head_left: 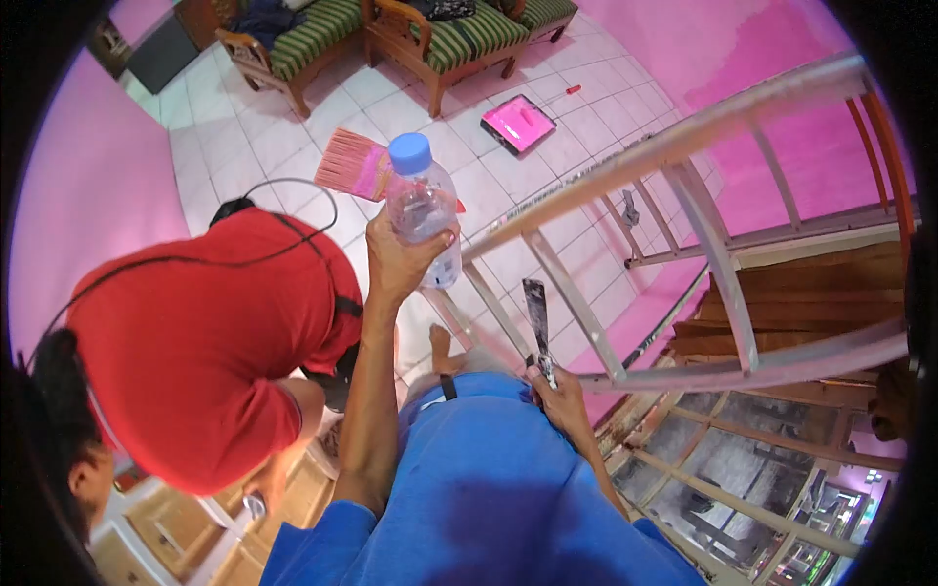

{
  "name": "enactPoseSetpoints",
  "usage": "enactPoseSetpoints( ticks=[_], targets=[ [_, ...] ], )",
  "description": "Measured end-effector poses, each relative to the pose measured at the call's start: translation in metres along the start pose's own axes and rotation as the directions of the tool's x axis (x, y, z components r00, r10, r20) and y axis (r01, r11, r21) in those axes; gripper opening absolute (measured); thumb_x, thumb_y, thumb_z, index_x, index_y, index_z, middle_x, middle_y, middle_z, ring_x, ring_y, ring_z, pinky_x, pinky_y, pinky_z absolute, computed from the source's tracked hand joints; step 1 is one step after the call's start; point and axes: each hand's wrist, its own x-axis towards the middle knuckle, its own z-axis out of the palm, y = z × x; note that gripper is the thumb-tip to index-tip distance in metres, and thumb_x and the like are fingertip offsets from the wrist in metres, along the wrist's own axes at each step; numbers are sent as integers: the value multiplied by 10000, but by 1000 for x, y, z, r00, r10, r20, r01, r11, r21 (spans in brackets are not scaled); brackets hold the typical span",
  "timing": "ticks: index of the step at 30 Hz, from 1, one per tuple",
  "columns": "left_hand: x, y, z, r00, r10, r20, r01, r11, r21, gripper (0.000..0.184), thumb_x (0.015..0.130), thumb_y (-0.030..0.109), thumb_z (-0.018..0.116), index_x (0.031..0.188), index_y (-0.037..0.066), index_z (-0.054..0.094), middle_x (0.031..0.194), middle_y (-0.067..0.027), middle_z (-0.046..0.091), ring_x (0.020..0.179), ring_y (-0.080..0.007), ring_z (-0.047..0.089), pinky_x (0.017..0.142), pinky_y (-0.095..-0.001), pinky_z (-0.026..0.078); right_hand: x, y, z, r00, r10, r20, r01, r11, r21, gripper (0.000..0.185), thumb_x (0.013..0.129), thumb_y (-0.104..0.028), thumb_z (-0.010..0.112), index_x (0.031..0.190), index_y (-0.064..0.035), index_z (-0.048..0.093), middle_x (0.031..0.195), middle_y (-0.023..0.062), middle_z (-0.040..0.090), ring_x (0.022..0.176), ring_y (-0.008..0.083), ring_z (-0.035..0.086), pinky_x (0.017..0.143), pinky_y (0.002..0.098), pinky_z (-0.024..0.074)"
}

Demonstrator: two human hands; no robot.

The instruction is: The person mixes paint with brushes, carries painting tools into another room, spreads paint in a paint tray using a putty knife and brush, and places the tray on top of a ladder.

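Raised in front of me, my left hand point(399, 262) is wrapped round a clear plastic bottle point(422, 210) with a blue cap. A wide paintbrush point(354, 166) with pink-stained bristles is held in the same hand, its handle mostly hidden behind the bottle. Lower down near my waist, my right hand point(561, 395) grips a scraper point(537, 313) by its handle, the dark blade pointing up and smeared with white. That hand is beside the metal ladder point(586, 308).
A person in a red shirt point(215, 332) bends down at my left. A pink paint tray point(520, 124) and a red-handled tool point(572, 90) lie on the tiled floor point(459, 146). Green-striped chairs point(479, 39) stand at the back. A windowed wooden frame point(723, 459) is at lower right.
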Motion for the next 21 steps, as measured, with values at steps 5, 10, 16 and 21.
enactPoseSetpoints(
  ticks=[5, 10, 16, 21],
  targets=[
    [118, -22, -21, 1000, -11, -22, 11, 1000, -7, 426, 665, 59, 779, 1049, -5, 606, 945, -88, 672, 895, -160, 636, 816, -302, 497, 82, -92, 26, 995, -89, 47, 89, 996, 10, 268, 919, -274, 583, 847, -18, 617, 602, -11, 498, 560, 73, 468, 497, 258, 382],
    [212, -74, -27, 998, -59, 30, 58, 998, 16, 456, 662, 71, 791, 1069, -23, 607, 948, -93, 670, 868, -163, 634, 800, -303, 501, 136, -142, 42, 999, -48, 9, 47, 990, 137, 312, 914, -315, 591, 844, -13, 622, 604, -12, 497, 556, 76, 471, 497, 264, 391],
    [328, -131, -32, 971, -142, 190, 143, 990, 11, 452, 687, 79, 768, 1086, -36, 591, 954, -113, 666, 878, -167, 629, 797, -311, 502, 229, -179, 67, 994, 31, -107, -11, 983, 182, 330, 906, -332, 599, 803, -18, 602, 593, 11, 500, 547, 83, 485, 504, 270, 417],
    [412, -165, -49, 940, -185, 286, 192, 981, 4, 400, 679, 40, 745, 1048, -6, 599, 939, -94, 667, 860, -164, 629, 785, -319, 504, 304, -232, 86, 945, 168, -280, -63, 935, 348, 319, 902, -290, 591, 745, -13, 570, 594, 22, 526, 528, 101, 517, 496, 275, 424]
  ],
)
